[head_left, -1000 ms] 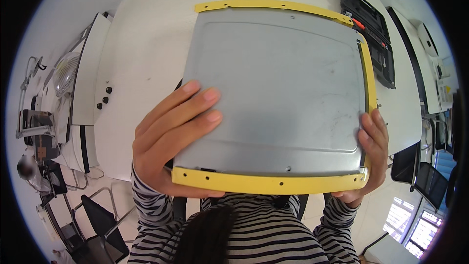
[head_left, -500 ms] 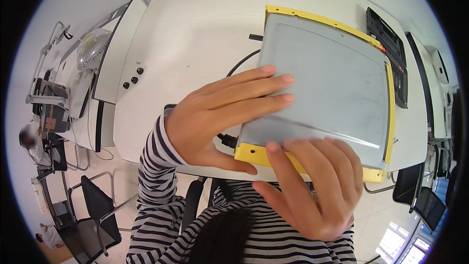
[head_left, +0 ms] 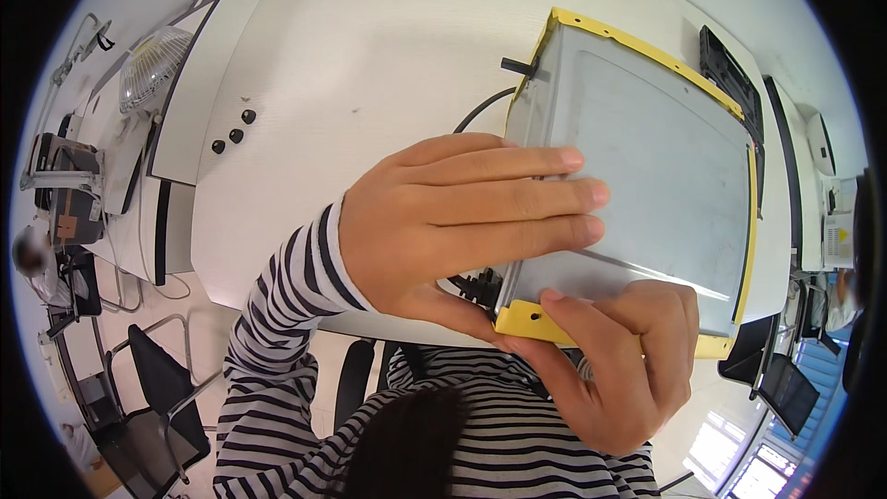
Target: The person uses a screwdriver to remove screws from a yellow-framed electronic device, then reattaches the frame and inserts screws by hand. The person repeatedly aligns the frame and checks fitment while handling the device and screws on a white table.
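Observation:
A flat box-shaped metal case (head_left: 661, 176) with a grey top panel and yellow flanged edges lies on the white table before me. My left hand (head_left: 453, 212) rests on its left part, fingers stretched flat over the panel and thumb down by the near left corner. At the near edge, my right hand (head_left: 619, 360) pinches the yellow flange (head_left: 528, 317) between thumb and forefinger, beside a small hole; its other fingers are curled. A black plug with cord (head_left: 480, 286) sits at the case's left side, partly behind my left hand. Farther back, a black stub (head_left: 517, 66) sticks out.
Three small black knobs (head_left: 236, 136) lie on the white table (head_left: 370, 46) at left. Behind the case, at right, is an open black tool case (head_left: 730, 74). A side desk with a wire-guarded round heater (head_left: 155, 65) and a black chair (head_left: 162, 379) stand left.
The case has shifted right in view and turned slightly, showing more of its left side. My right hand has closed onto the yellow flange near the corner; my left fingers reach farther over the panel.

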### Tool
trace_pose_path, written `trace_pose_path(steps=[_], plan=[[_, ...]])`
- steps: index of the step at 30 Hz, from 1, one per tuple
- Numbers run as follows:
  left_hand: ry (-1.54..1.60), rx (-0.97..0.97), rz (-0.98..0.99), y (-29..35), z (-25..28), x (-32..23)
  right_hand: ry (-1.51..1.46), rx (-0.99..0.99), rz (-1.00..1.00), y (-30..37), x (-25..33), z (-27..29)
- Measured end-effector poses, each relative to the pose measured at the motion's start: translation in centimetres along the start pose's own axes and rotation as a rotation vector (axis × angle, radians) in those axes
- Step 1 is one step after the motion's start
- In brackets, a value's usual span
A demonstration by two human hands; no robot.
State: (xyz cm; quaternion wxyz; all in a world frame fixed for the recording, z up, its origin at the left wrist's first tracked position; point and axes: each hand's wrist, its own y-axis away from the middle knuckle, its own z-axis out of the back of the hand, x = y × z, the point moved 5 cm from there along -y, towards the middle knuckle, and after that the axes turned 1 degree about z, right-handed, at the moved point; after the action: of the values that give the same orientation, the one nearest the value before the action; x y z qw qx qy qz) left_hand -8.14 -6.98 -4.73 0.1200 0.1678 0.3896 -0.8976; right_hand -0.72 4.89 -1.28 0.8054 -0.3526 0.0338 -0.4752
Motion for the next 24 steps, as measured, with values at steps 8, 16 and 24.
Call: trace_pose_path(steps=[8,16,24], plan=[[-0.022,-0.032,-0.041,0.0,-0.2,0.7,-0.006,0.073,-0.104,0.1,-0.1,-0.2],[-0.075,0.017,0.016,-0.1,0.3,0.4,0.027,0.059,-0.048,-0.1,0.2,-0.1],[-0.034,0.018,0.038,0.2,0.5,0.0,0.019,-0.002,-0.003,0.1,0.9,0.3]])
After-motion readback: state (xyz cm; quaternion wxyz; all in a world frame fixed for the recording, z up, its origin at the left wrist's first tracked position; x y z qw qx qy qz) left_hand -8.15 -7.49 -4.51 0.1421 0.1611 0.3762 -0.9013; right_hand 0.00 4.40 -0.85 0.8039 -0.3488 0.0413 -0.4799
